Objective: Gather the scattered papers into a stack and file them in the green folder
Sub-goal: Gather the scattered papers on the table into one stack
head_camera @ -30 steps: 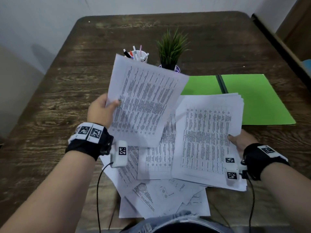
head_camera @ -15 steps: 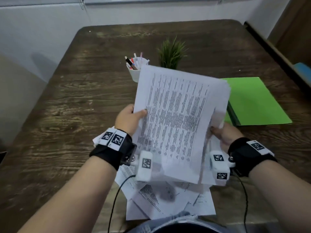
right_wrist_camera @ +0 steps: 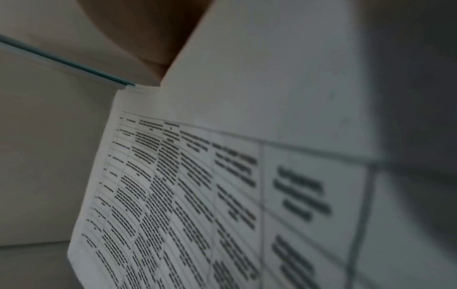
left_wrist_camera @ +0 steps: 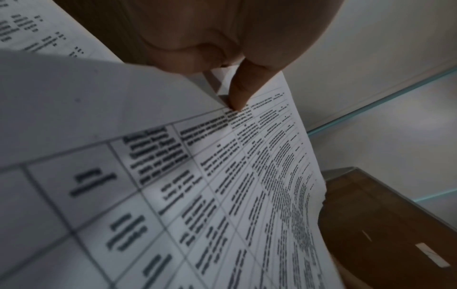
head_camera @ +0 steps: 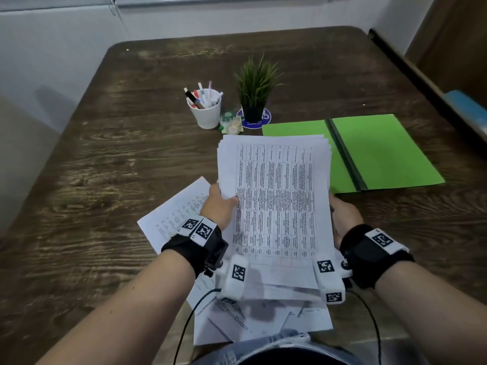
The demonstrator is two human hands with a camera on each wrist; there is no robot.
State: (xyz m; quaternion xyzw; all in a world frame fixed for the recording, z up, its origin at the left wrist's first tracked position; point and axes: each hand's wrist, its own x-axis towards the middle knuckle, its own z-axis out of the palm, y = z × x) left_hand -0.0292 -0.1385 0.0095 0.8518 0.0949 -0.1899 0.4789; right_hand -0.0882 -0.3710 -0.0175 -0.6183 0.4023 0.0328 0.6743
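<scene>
I have the stack (head_camera: 274, 198) up off the bench (head_camera: 105, 159) between both hands. My left hand (head_camera: 220, 206) clamps its left edge, thumb (left_wrist_camera: 238, 91) on the printed top sheet and fingers out of sight beneath. My right hand (head_camera: 344, 219) is at the right edge, mostly hidden behind the paper; it seems to grip there, though I cannot see the fingers. The far edges of the stack are fanned, not flush. Loose sheets (head_camera: 176, 214) lie on the bench to the left of my left hand and more (head_camera: 261, 322) under the stack toward me. The folder (head_camera: 382, 151) lies open just beyond and right of the stack, its left leaf partly covered by it.

To do this step well I would loosen both grips a little, stand the stack on its lower edge and tap it on the bench until the sheets line up, then tap a side edge too. I judge the job about half done, so the stack should go down squarely and the loose sheets be picked up before filing.

A second ago my left hand held one sheet apart, lifted over the pile, while my right steadied the stack lower down. Half a second ago that sheet was coming across; now it lies on top, and the folder shows more fully.
</scene>
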